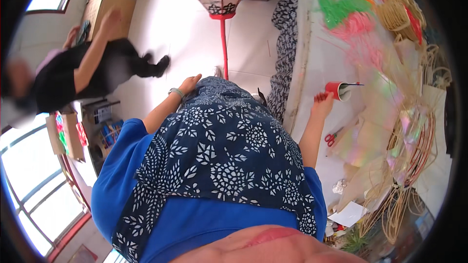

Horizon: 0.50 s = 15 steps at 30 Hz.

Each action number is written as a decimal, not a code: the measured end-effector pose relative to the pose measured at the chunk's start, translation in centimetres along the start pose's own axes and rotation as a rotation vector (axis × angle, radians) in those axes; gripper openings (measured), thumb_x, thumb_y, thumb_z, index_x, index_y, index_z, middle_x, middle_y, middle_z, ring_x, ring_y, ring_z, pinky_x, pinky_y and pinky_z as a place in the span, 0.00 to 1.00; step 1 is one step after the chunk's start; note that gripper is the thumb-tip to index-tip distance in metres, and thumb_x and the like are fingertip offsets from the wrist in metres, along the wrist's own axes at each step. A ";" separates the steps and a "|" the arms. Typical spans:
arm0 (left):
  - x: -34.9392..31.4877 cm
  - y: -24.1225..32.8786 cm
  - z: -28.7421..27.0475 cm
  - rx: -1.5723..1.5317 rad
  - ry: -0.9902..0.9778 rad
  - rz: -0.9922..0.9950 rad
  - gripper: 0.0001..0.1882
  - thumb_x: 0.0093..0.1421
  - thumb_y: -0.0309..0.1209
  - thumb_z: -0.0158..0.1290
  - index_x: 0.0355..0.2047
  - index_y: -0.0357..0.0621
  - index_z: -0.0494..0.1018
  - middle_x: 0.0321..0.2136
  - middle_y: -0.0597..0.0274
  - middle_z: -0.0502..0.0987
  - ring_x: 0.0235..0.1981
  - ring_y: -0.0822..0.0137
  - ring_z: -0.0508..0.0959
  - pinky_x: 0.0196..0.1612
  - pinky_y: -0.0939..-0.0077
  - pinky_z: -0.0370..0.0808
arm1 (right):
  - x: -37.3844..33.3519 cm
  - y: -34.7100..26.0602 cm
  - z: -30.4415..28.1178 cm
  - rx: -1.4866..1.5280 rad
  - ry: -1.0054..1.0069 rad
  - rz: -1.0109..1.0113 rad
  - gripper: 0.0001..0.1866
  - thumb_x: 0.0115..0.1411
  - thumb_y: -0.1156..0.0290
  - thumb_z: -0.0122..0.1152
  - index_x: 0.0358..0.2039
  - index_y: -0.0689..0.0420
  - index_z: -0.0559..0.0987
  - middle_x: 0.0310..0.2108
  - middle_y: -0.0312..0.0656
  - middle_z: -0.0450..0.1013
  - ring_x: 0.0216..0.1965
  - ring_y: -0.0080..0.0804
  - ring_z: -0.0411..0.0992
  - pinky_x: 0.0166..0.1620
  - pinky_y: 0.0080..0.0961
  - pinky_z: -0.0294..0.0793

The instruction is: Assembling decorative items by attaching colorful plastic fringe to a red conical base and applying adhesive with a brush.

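My right hand (321, 104) is closed round the side of a red paper cup (333, 87), held at the edge of the white table. The cup is tipped so that its pale inside shows, and a thin blue stick (354, 84) pokes out of its mouth. My left hand (189, 84), with a watch band (176, 92) at the wrist, is beside the front of my dark blue flowered apron (224, 141). Its thumb side shows, but most of its fingers are hidden. Red-handled scissors (331, 139) lie on the table nearer me than the cup.
On the white table (312, 44) to my right lie green fringe (343, 9), pink fringe (358, 27), shiny film (360, 141) and coiled cane (397, 14). A fringed lantern (222, 1) with a red pole stands ahead. At left, another person (92, 68) in black bends near cardboard boxes (109, 14).
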State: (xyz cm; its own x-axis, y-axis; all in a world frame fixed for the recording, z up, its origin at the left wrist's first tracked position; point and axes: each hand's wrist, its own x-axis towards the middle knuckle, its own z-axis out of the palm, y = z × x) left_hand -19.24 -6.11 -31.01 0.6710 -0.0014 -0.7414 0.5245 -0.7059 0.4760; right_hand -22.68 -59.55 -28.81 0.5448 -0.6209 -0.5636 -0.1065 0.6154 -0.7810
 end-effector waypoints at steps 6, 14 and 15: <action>-1.9 8.1 -2.8 -0.133 -0.267 0.272 0.25 0.64 0.43 0.40 0.50 0.34 0.69 0.45 0.49 0.73 0.46 0.63 0.72 0.51 0.73 0.66 | -12.3 2.0 3.8 -0.276 -0.166 -0.005 0.14 0.63 0.56 0.49 0.30 0.54 0.70 0.19 0.34 0.66 0.21 0.22 0.64 0.27 0.20 0.66; -1.4 17.8 -4.5 -0.351 -0.859 0.469 0.23 0.64 0.49 0.39 0.38 0.42 0.72 0.32 0.61 0.73 0.34 0.69 0.70 0.41 0.77 0.67 | -22.7 10.9 20.8 -0.250 -0.464 0.065 0.14 0.66 0.60 0.44 0.38 0.58 0.71 0.24 0.36 0.70 0.24 0.21 0.67 0.30 0.18 0.69; -0.6 17.4 -5.7 -0.389 -0.974 0.369 0.22 0.64 0.49 0.39 0.33 0.43 0.72 0.26 0.64 0.72 0.28 0.72 0.69 0.35 0.79 0.67 | -23.6 12.4 23.0 -0.302 -0.483 0.030 0.14 0.66 0.61 0.44 0.39 0.59 0.71 0.25 0.36 0.70 0.24 0.21 0.68 0.31 0.19 0.69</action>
State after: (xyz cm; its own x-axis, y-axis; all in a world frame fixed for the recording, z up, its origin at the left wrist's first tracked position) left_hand -7.53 -14.40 -19.63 0.2108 -0.8419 -0.4968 0.6204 -0.2775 0.7335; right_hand -17.71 -26.08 -19.00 0.8489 -0.2685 -0.4553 -0.3225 0.4192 -0.8487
